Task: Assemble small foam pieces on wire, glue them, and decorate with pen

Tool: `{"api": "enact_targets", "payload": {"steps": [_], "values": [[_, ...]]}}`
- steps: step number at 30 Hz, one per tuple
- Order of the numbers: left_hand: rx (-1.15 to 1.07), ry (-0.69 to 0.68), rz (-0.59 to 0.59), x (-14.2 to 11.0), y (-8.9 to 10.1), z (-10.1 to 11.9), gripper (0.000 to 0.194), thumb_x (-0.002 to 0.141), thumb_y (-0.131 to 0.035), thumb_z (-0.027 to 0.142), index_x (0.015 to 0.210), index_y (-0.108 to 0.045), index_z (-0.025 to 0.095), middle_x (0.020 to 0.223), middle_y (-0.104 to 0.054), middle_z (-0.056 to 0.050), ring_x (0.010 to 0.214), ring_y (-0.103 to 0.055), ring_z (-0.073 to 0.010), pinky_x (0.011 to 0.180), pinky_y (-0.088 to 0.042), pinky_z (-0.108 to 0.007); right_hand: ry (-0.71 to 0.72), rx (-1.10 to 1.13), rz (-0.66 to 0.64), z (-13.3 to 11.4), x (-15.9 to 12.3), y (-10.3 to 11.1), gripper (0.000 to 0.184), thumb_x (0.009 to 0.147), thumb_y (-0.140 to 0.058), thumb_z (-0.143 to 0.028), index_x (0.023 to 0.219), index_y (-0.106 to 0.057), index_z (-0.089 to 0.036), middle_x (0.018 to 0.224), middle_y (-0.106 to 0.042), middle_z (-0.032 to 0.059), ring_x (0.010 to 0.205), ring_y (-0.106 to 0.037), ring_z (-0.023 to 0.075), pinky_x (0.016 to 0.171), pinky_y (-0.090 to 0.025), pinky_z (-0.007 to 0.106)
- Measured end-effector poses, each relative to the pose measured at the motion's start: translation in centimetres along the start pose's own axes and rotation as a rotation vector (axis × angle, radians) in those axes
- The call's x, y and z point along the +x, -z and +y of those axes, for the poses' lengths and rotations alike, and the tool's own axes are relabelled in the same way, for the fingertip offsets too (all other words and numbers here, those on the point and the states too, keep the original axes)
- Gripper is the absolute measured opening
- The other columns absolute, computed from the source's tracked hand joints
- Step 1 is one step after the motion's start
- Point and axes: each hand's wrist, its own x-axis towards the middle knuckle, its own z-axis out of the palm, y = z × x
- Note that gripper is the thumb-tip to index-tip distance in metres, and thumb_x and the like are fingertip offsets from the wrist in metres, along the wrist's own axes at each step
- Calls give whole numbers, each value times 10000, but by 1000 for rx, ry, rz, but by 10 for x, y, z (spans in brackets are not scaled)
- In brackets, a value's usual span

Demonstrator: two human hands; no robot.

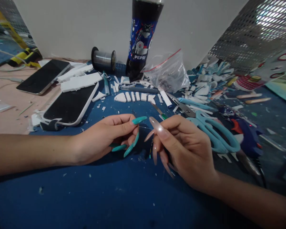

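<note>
A thin clear line (145, 128) stretches across the short gap between my hands, above the blue table. My left hand (116, 130), with turquoise nails, pinches one end between thumb and index finger. The other end goes into the pinched fingers of my right hand (186, 146), whose nails are long and pale. Just beyond the fingers, a row of flat white cut pieces lies in the shape of a fish, from a pointed head (120, 97) to a notched tail (152, 99). A spool of clear line (103, 60) rests on its side farther back.
Blue-handled scissors (214, 132) and a blue glue gun (249, 136) lie right of my right hand. Behind are a Pepsi bottle (143, 38), a zip bag (168, 71) and a heap of scraps (207, 82). Two phones (71, 103) (45, 76) lie at left.
</note>
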Motion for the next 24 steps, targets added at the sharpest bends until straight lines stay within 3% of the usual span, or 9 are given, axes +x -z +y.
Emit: {"api": "enact_targets", "payload": {"steps": [24], "values": [[-7,-6,6,-1,1,-3,236,923,-500,244,712,-529,144,613,-509,30,522,-435,-39,505,-366,-97,1,-23,-2,0,0,0,151,912,-552,-281,777,-549,-214,557,-550,-51,346,-469,35,271,-352,133]]}}
